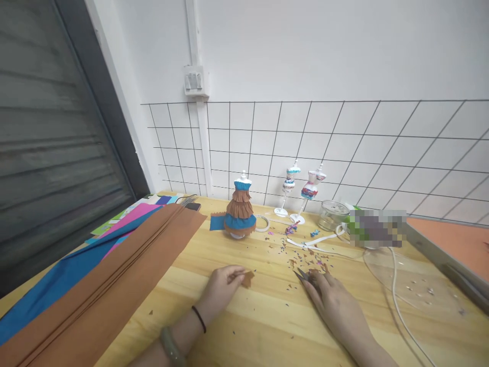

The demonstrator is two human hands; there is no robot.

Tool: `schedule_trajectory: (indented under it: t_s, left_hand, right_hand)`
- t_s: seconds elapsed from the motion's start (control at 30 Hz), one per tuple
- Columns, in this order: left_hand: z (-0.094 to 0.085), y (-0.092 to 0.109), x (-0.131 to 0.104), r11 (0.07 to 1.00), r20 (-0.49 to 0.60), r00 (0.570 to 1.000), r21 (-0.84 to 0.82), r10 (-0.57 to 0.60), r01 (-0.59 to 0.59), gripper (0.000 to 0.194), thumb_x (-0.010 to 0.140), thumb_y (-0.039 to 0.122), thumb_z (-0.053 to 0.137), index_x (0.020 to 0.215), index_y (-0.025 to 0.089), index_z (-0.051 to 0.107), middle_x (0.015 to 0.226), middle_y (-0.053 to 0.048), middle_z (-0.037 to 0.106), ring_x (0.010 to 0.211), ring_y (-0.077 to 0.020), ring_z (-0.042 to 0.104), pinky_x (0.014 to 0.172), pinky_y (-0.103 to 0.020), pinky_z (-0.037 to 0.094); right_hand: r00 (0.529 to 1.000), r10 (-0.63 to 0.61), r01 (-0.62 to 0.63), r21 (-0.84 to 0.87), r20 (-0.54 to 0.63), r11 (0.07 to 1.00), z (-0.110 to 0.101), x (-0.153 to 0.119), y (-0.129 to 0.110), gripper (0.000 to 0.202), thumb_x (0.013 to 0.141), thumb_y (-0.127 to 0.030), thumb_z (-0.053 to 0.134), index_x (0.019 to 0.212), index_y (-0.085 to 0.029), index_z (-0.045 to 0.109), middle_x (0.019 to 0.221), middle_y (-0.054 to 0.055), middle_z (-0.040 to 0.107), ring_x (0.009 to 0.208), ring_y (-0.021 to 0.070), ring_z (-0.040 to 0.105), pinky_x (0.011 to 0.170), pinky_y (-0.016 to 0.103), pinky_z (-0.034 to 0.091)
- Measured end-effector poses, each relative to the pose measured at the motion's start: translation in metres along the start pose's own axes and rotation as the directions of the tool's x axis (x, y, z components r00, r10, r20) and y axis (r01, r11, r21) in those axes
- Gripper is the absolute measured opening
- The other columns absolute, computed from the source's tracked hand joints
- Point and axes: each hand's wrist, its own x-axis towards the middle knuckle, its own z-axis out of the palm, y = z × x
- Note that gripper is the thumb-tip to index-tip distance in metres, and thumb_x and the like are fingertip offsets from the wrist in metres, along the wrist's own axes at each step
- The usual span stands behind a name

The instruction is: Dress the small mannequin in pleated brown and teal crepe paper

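Near the middle of the wooden table (267, 316), my left hand (225, 285) pinches a small piece of brown paper (248, 279) between thumb and fingertips. My right hand (330, 295) is wrapped round a pair of scissors (301, 276), whose blades point left and are slightly apart. Behind my left hand stands a small mannequin (243, 175) in a dress of blue and brown paper layers (240, 208). A blue paper piece with a brown zigzag edge (217, 223) lies at its left. Small paper scraps (284, 250) are scattered beyond the scissors.
Long brown (126, 285) and blue (57, 285) paper sheets cover the left side. Two small mannequins (289, 186) stand at the back, beside a tape roll (262, 223) and a clear round container (333, 215). A white cable (396, 290) runs down the right.
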Motion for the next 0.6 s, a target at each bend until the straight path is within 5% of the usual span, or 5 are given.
schedule_trajectory:
  t_s: [0.13, 0.3, 0.4, 0.6]
  left_hand:
    - [0.02, 0.005, 0.018, 0.96, -0.01, 0.995, -0.266, -0.098, 0.092, 0.023, 0.057, 0.021, 0.08, 0.077, 0.016, 0.071, 0.108, -0.012, 0.068, 0.105, -0.0254, 0.061, 0.097, -0.037, 0.046]
    - [0.022, 0.019, 0.064, 0.743, -0.037, 0.964, -0.645, -0.263, 0.178, 0.015, 0.083, 0.028, 0.06, 0.079, 0.014, 0.059, 0.094, -0.014, 0.066, 0.093, -0.0195, 0.066, 0.089, -0.036, 0.052]
    - [0.018, 0.023, 0.082, 0.597, -0.054, 0.951, -0.789, -0.303, 0.145, 0.025, 0.089, 0.037, 0.049, 0.075, 0.016, 0.053, 0.084, -0.011, 0.063, 0.085, -0.0187, 0.066, 0.079, -0.036, 0.055]
    - [0.02, 0.019, 0.092, 0.417, -0.084, 0.947, -0.907, -0.311, 0.057, 0.016, 0.088, 0.012, 0.049, 0.072, 0.017, 0.051, 0.066, -0.001, 0.058, 0.067, -0.0128, 0.062, 0.069, -0.03, 0.054]
  right_hand:
    - [1.0, -0.01, 0.01, -0.012, -0.017, 1.0, -0.002, 0.001, -0.001, 0.032, 0.093, -0.044, 0.034, 0.099, -0.022, 0.056, 0.096, 0.011, 0.067, 0.098, 0.0267, 0.063, 0.074, 0.034, 0.048]
    - [0.999, -0.022, 0.021, -0.012, -0.024, 1.0, 0.0, 0.001, 0.001, 0.032, 0.094, -0.046, 0.034, 0.096, -0.023, 0.056, 0.094, 0.008, 0.067, 0.088, 0.0244, 0.066, 0.065, 0.032, 0.049]
    - [0.999, -0.043, 0.043, 0.001, -0.031, 0.999, 0.001, 0.001, 0.003, 0.032, 0.094, -0.047, 0.034, 0.097, -0.024, 0.055, 0.093, 0.008, 0.067, 0.089, 0.0246, 0.065, 0.066, 0.033, 0.05]
    - [0.996, -0.065, 0.067, 0.03, -0.065, 0.997, 0.002, 0.002, 0.003, 0.03, 0.093, -0.046, 0.035, 0.096, -0.024, 0.055, 0.093, 0.007, 0.067, 0.089, 0.0252, 0.065, 0.069, 0.035, 0.05]
